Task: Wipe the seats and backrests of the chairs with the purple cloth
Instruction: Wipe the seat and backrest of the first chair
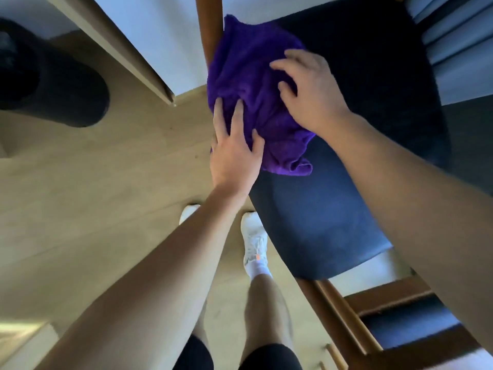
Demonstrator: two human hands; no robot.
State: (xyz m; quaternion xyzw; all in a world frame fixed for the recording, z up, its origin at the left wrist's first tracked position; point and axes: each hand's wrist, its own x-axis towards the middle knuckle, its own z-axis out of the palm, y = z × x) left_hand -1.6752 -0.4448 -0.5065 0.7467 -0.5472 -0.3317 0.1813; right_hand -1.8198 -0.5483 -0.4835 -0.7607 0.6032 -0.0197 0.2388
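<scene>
Purple cloth [248, 68] lies bunched on the dark blue chair seat [320, 214], under both grips, at the seat's edge by the wooden post [210, 22].

Left-hand grip [234, 153]: wide, fingers straight and flat, pressing the cloth's near corner; holds nothing. Its outer side sits right at the seat edge, with the floor [106, 182] below.

Right-hand grip [309, 94]: wide, fingers spread and slightly bent on top of the cloth. No fold seen pinched.

Most bare seat lies on the wrist side of the right-hand grip and beyond it.

Risks, as judged:
- Neither grip encloses the cloth, so a stroke toward the edge could push it off onto the floor.
- The bunched cloth may ride on its folds and skip patches.
- The left-hand grip's knuckles could knock the post.
</scene>
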